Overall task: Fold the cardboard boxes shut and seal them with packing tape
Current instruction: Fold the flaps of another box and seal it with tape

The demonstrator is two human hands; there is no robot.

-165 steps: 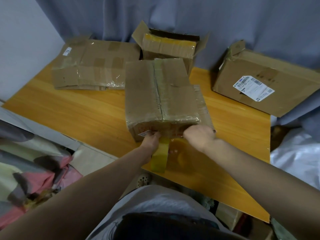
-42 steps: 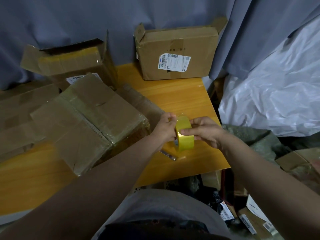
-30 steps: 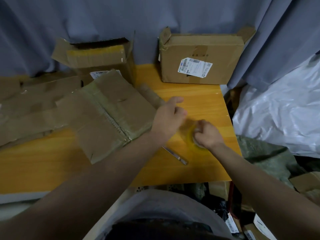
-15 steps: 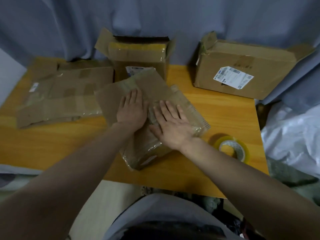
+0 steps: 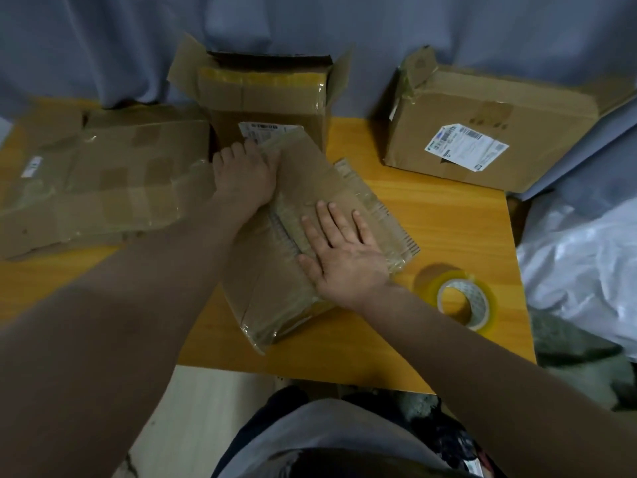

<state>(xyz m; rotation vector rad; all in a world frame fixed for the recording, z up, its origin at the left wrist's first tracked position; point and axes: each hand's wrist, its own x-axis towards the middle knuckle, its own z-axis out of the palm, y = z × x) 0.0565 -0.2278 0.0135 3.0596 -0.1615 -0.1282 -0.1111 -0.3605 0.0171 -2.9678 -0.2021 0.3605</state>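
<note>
Light is dim and flat, with a grey-blue cast. The brightest patch is the white plastic sheet (image 5: pixel 586 257) at 3 o'clock. The tape roll (image 5: pixel 482 300) throws a soft shadow toward 10 o'clock (so light seems to come from lower right). Faint sheen marks the taped flat carton (image 5: pixel 103 188) at 9 o'clock. The left forearm (image 5: pixel 103 339) at 8 o'clock is dark and blurred. The tabletop (image 5: pixel 448 215) edges bow with wide-angle distortion.

Grey curtain (image 5: pixel 379 36) behind wooden table (image 5: pixel 448 215); white plastic (image 5: pixel 586 257) right.
</note>
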